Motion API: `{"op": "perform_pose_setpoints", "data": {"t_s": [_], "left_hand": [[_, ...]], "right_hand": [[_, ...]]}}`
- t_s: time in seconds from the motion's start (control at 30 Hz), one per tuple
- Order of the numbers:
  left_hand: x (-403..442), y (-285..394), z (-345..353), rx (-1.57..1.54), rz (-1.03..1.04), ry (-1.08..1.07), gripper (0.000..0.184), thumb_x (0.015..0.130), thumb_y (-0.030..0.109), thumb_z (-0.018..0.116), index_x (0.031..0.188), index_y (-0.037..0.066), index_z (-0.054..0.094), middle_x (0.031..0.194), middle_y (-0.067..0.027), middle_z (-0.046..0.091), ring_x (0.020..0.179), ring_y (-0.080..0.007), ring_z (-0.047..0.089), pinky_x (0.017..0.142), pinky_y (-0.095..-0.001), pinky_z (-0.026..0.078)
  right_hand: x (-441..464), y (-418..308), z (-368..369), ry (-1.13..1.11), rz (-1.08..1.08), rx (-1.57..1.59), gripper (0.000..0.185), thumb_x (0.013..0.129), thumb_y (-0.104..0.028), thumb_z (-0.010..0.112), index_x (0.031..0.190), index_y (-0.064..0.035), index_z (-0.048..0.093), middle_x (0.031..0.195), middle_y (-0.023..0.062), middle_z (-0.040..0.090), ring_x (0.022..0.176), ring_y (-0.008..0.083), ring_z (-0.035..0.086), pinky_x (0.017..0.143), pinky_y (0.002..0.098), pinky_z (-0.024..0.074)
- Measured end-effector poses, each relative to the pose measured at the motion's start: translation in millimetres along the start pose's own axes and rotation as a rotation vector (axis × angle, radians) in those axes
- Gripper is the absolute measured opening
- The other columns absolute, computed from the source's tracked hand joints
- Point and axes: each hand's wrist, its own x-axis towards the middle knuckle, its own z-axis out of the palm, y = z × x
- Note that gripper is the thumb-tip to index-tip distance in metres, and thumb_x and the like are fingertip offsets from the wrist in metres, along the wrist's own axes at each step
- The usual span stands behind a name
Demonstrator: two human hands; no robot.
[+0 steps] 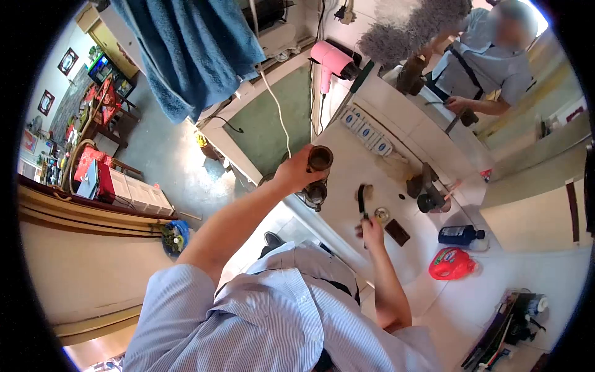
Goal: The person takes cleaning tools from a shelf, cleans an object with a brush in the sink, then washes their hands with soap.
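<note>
My left hand is wrapped round a brown cylindrical part with a round hollow top, held over the left edge of the white sink. More dark round parts hang or sit just below it; how they join is hard to see. In my right hand is a brush with a black curved handle, its head over the basin. Right of that hand, a dark brown rectangular piece lies in the basin, near the round metal drain.
A black faucet stands at the basin's back. Beyond it are a dark blue bottle and a red bottle. A pink hair dryer and a blue towel hang ahead. A mirror is at upper right.
</note>
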Motion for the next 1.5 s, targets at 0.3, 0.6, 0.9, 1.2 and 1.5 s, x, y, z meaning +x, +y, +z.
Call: {"op": "perform_pose_setpoints", "data": {"t_s": [0.3, 0.6, 0.9, 1.2, 1.5], "left_hand": [[-2, -6, 1, 0.017, 0.003, 0.053, 0.076, 0.069, 0.044, 0.07, 0.128, 0.008, 0.038, 0.112, -0.0176, 0.058, 0.102, -0.0355, 0.057, 0.085, -0.0418, 0.046], [-5, 7, -12, -0.023, -0.087, 0.0, 0.075, 0.065, 0.046, 0.071, 0.126, 0.011, 0.043, 0.112, -0.0169, 0.058, 0.104, -0.0338, 0.057, 0.088, -0.0393, 0.046], [9, -12, 0, -0.047, 0.065, 0.033, 0.069, 0.063, 0.043, 0.072, 0.12, 0.01, 0.05, 0.109, -0.015, 0.06, 0.102, -0.0322, 0.057, 0.087, -0.0389, 0.046], [3, -2, -10, -0.062, 0.012, -0.006, 0.071, 0.063, 0.046, 0.073, 0.12, 0.011, 0.05, 0.11, -0.0144, 0.06, 0.102, -0.0316, 0.057, 0.087, -0.0374, 0.045], [11, -6, -9, -0.09, -0.028, -0.044, 0.067, 0.061, 0.045, 0.074, 0.117, 0.012, 0.053, 0.107, -0.0156, 0.061, 0.101, -0.0309, 0.059, 0.086, -0.0386, 0.046]], "right_hand": [[-4, -213, 68, -0.065, -0.582, -0.099, 0.023, 0.085, -0.023, 0.063, 0.096, -0.0031, 0.063, 0.074, 0.0, 0.061, 0.066, 0.0098, 0.052, 0.06, 0.0262, 0.0419], [36, -204, 109, -0.07, -0.735, -0.847, 0.033, 0.083, -0.038, 0.06, 0.087, -0.0046, 0.06, 0.07, 0.0149, 0.062, 0.066, 0.0334, 0.061, 0.059, 0.0425, 0.0458], [15, -242, 104, -0.015, -0.829, -0.854, 0.042, 0.084, -0.041, 0.054, 0.075, -0.0006, 0.061, 0.07, 0.0202, 0.061, 0.068, 0.0396, 0.059, 0.06, 0.047, 0.0456], [28, -241, 106, -0.071, -0.938, -1.029, 0.045, 0.088, -0.037, 0.048, 0.066, 0.0011, 0.06, 0.069, 0.0237, 0.059, 0.068, 0.0415, 0.058, 0.062, 0.0491, 0.0455], [47, -187, 100, -0.199, -0.807, -1.143, 0.046, 0.088, -0.041, 0.048, 0.072, -0.0006, 0.063, 0.075, 0.0223, 0.062, 0.073, 0.0396, 0.059, 0.065, 0.0482, 0.0462]]}}
